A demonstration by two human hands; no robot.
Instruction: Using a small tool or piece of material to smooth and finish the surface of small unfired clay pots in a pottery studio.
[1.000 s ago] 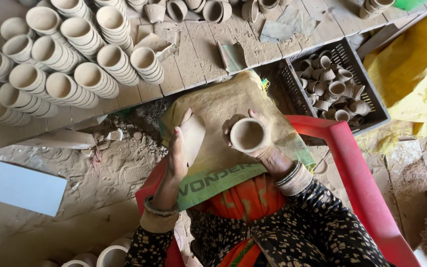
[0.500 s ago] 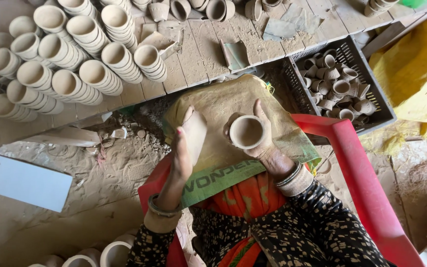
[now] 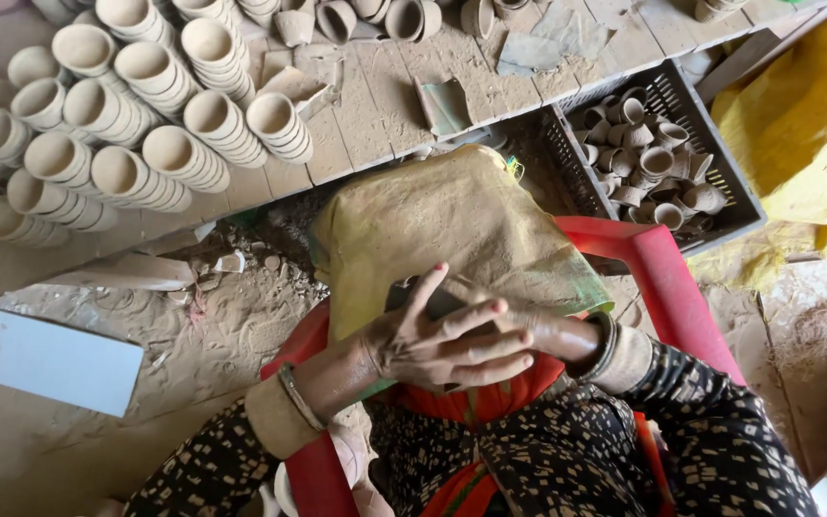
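I see the left hand (image 3: pixel 447 340) laid flat across the right hand (image 3: pixel 552 335), fingers spread, palm down, over the lap. Whatever's gripped sits underneath: a dark edge shows betw. the fingers, prob. a small clay cup, but it's covered, so I can't tell if either hand is clamped on it. Left is on top and nearer the lens; right comes in from the right side, wrist level. Both rest on a coarse yellowish sack cloth (image 3: pixel 433 215) draped over a red plastic chair (image 3: pixel 667 278). Ahead: stacked pale clay cups (image 3: pixel 193 144), matte and dusty, lying on a plank shelf (image 3: pixel 366 129); dark mesh crate (image 3: pixel 729 182) w/ loose cups at right.
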